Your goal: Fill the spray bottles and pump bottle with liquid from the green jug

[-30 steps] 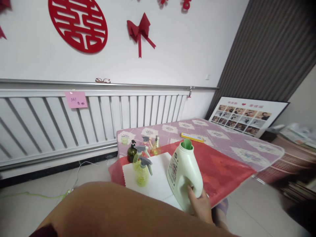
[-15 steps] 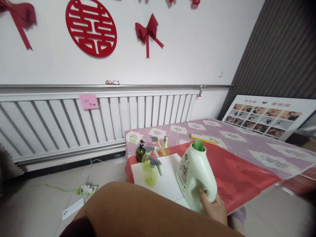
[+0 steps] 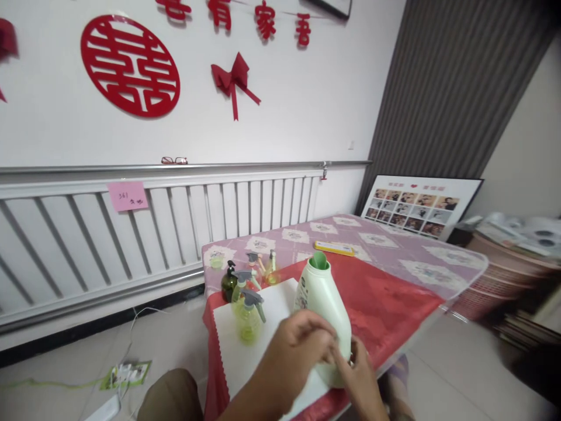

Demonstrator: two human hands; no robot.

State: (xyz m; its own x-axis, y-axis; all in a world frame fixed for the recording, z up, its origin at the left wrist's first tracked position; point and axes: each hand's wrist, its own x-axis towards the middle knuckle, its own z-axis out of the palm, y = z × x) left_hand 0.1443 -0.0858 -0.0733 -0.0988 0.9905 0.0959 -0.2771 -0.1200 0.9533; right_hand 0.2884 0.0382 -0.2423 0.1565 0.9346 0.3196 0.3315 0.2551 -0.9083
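A pale green detergent jug [image 3: 326, 298] with a green spout in its open neck stands upright at the table's front edge. My left hand [image 3: 302, 345] is in front of it, fingers curled and drawn together. Close against it is my right hand [image 3: 362, 377], at the jug's lower right, thumb and fingers bent inward. The fingertips of both hands meet; whatever they pinch is too small or hidden to tell. Left of the jug are a clear spray bottle [image 3: 248, 324] with yellow-green liquid, another spray bottle [image 3: 240, 287] behind it and a dark green pump bottle [image 3: 228, 283].
More small spray bottles stand farther back, including a yellowish one [image 3: 272, 270]. A white sheet [image 3: 274, 313] and red cloth [image 3: 385, 304] cover part of the table. A yellow flat box [image 3: 335, 248] lies beyond the jug. Cables and a power strip [image 3: 125, 374] are on the floor.
My right hand has left its grip on the jug's handle and meets my left hand in front of the jug. The camera view has turned right.
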